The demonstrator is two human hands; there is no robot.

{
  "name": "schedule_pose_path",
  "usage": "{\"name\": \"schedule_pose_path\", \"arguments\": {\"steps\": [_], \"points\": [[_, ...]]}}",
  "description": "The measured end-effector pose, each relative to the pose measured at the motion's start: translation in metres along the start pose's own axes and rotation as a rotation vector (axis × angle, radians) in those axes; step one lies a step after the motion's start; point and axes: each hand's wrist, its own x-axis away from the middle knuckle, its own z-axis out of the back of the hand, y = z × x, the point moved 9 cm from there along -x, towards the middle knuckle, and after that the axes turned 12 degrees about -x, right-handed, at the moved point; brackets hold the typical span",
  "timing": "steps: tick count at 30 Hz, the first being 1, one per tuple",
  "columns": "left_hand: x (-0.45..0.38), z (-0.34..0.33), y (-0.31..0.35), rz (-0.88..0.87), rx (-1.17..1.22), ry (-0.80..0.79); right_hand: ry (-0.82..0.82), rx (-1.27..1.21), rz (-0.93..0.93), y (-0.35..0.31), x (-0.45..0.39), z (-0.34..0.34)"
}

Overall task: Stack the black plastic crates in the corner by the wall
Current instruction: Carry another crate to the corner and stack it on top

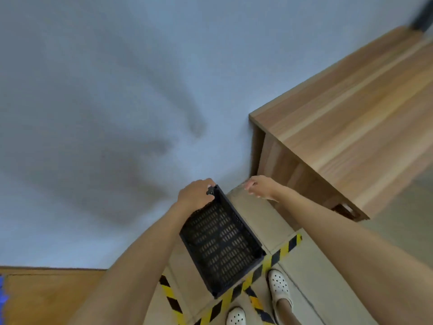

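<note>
A black plastic crate (221,245) with a slotted bottom sits low in front of me, its far end close to the pale wall (105,113). My left hand (195,194) grips the crate's far left corner at the rim. My right hand (260,186) hovers to the right of that far end, fingers spread, touching nothing. Whether the crate rests on the floor or on another crate I cannot tell.
A wooden table (346,118) stands against the wall at the right. Another wooden surface (46,296) lies at the lower left. Yellow-and-black tape (281,252) crosses the beige floor under the crate. My feet in white shoes (278,287) stand just behind it.
</note>
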Motion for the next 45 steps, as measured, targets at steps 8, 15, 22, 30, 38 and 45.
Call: {"name": "schedule_pose_path", "arguments": {"steps": [8,15,22,30,38,45], "points": [[0.043,0.022,0.102,-0.278,-0.3,0.01,0.203,0.178,0.038,0.049,0.115,0.017],[0.086,0.019,0.293,-0.648,-0.546,0.167,0.531,0.234,-0.115,0.158,0.252,0.071],[0.189,-0.045,0.502,-0.94,-0.774,0.329,0.728,0.094,-0.377,0.324,0.434,0.073],[0.365,-0.171,0.702,-1.23,-0.903,0.384,0.789,-0.064,-0.685,0.53,0.649,-0.013],[0.496,-0.276,0.819,-1.459,-0.973,0.381,0.916,-0.195,-0.859,0.644,0.8,-0.083],[0.541,-0.347,0.886,-1.629,-1.022,0.333,0.878,-0.355,-0.942,0.715,0.829,-0.134]]}}
